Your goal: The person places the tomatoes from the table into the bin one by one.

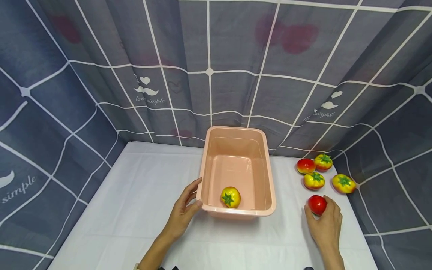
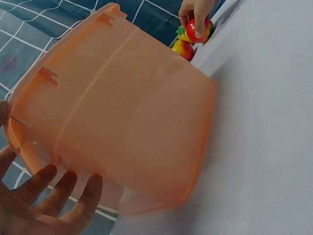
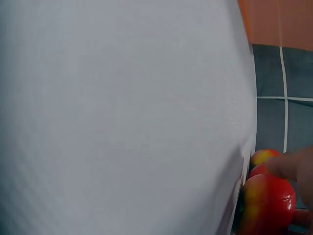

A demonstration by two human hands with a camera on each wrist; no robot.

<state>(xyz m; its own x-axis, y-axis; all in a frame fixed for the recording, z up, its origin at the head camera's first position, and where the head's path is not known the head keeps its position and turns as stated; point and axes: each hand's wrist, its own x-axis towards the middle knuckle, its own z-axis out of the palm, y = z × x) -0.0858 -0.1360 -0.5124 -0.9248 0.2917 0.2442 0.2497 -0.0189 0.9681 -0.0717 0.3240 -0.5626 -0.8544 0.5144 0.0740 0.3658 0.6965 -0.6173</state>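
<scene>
Table (image 1: 135, 187), left hand (image 1: 183, 214) touching tub (image 1: 237, 211); right hand (image 1: 327, 227) gripping fruit (image 1: 316, 204)

The basin (image 2: 132, 107) wall hides the yellow fruit (image 1: 231, 197) from the left wrist camera, whose frame crops the left hand (image 2: 51, 200). The right wrist view cuts off the right hand (image 3: 299, 169) and red fruit (image 3: 268, 203). In the head view, a dark sliver (image 1: 308, 268) is too cropped to identify.

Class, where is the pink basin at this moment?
In the head view, the pink basin stands just right of centre on the white-covered table, its near left side touched by the left hand.
</scene>
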